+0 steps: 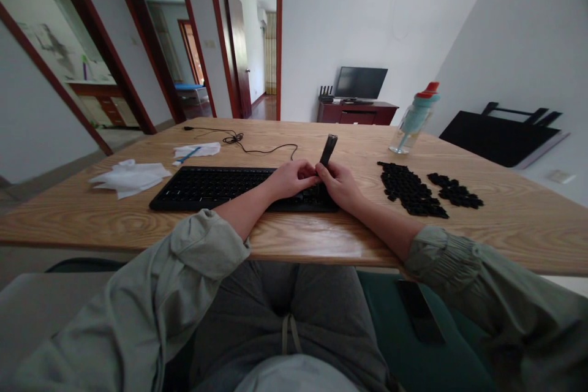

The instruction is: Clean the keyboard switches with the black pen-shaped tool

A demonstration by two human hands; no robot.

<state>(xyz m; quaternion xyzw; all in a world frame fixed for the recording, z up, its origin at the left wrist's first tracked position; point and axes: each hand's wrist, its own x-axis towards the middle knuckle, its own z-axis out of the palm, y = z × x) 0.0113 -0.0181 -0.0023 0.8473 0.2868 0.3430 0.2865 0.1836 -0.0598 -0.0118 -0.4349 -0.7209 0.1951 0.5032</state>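
A black keyboard [211, 188] lies near the front edge of the wooden table, and both my hands are over its right end. My right hand [340, 187] is closed around a slim black stick-like tool [329, 150], which points up and away from me; its lower end is hidden. Beside it, my left hand [294, 179] has its fingers curled and pinched together, almost touching the right fingers. Whatever the left fingertips hold is too small to make out. Loose black keycaps [408, 190] lie in a large group to the right, with a smaller group of keycaps [454, 191] beyond.
A clear bottle [410, 122] with a red lid stands behind the keycaps. On the left are crumpled white tissues [131, 176] and a blue stick-handled brush [189, 155] on another tissue. A black cable [257, 150] curls behind the keyboard. A phone [419, 311] rests on the green seat.
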